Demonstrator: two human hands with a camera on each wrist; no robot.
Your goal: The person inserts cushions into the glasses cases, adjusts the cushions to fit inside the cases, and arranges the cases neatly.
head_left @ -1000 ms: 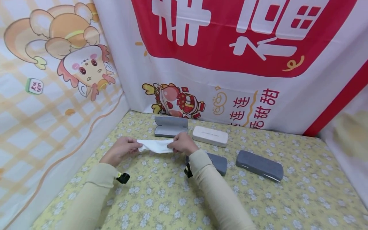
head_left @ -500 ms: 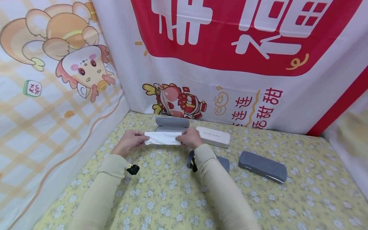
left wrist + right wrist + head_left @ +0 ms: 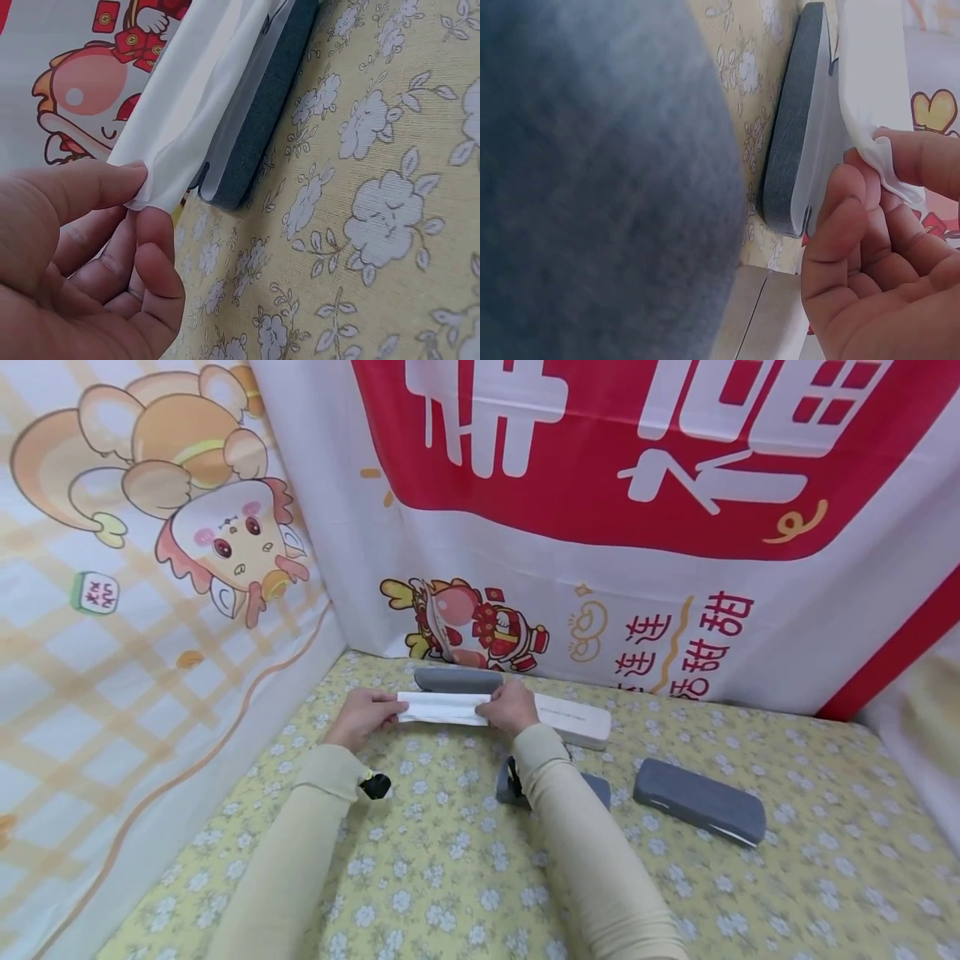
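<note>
A folded white cloth (image 3: 442, 708) is stretched lengthwise between both hands. My left hand (image 3: 365, 714) pinches its left end between thumb and forefinger, the other fingers loosely curled, as the left wrist view shows. The opposite end is pinched by my right hand (image 3: 512, 706). Right behind and below the cloth stands an open grey glasses case (image 3: 457, 679), its lid raised at the back. In the head view the cloth hides most of the case's lower half. Both wrist views show the cloth above the case's pale lining (image 3: 821, 142).
A white glasses case (image 3: 577, 722) lies just right of my right hand. Under my right wrist is a grey case (image 3: 597, 789), partly hidden. Another closed grey case (image 3: 699, 802) lies farther right on the flowered tablecloth (image 3: 420, 860). Printed curtains hang behind and at left.
Both hands have carried the cloth forward and slightly right, from in front of the open case to over it. The cloth, twisted and sagging earlier, is now stretched flatter.
</note>
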